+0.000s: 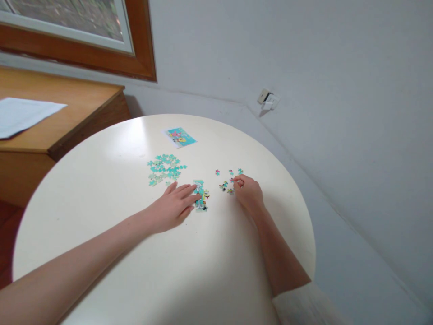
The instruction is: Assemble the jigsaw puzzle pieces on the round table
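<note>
The right grip [249, 193] pinches a pink puzzle piece [232, 180]; to its left, the left grip [176, 204] lies spread flat, touching joined pieces [201, 204] on the counter [189, 271].

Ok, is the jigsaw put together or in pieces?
Only partly together: the left hand rests its fingertips on a joined strip, while teal pieces and smaller scattered ones near the right hand lie apart from it.

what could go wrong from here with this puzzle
The left hand rests its fingertips on the joined puzzle section, so a sideways drag might break it apart. The right hand is beside small loose puzzle pieces and may nudge some away. The left hand could also scatter the nearby teal puzzle pile.
</note>
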`<state>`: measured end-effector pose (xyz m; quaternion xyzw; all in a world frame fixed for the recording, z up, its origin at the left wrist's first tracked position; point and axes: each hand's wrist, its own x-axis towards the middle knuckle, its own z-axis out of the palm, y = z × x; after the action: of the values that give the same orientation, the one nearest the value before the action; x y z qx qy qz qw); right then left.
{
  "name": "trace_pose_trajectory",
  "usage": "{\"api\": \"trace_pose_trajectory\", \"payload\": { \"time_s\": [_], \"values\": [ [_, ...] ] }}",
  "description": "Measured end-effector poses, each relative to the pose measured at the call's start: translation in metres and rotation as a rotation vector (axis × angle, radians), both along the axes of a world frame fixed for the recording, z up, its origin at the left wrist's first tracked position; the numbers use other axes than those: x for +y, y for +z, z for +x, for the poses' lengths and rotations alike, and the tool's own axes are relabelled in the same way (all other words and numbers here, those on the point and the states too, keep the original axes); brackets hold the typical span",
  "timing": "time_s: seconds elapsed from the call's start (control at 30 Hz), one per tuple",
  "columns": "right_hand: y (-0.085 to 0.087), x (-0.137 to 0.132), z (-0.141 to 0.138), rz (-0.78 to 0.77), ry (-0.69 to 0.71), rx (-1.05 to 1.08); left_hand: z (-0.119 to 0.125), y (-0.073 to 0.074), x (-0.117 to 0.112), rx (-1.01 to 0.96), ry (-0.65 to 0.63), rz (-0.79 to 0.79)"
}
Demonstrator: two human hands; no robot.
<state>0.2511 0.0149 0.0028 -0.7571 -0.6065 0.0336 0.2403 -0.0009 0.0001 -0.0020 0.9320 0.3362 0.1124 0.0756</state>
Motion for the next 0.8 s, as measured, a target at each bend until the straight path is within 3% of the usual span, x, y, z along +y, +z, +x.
{"api": "trace_pose_trajectory", "payload": {
  "time_s": [0.4, 0.8],
  "values": [
    [-0.0026, 0.0005, -0.0020, 0.036, 0.081, 0.057, 0.0005, 0.0015, -0.0007, -0.002, -0.001, 0.014],
    [-0.0022, 0.0016, -0.0043, -0.027, 0.161, 0.084, 0.0017, 0.0054, -0.0013, 0.013, 0.001, -0.011]
  ]
}}
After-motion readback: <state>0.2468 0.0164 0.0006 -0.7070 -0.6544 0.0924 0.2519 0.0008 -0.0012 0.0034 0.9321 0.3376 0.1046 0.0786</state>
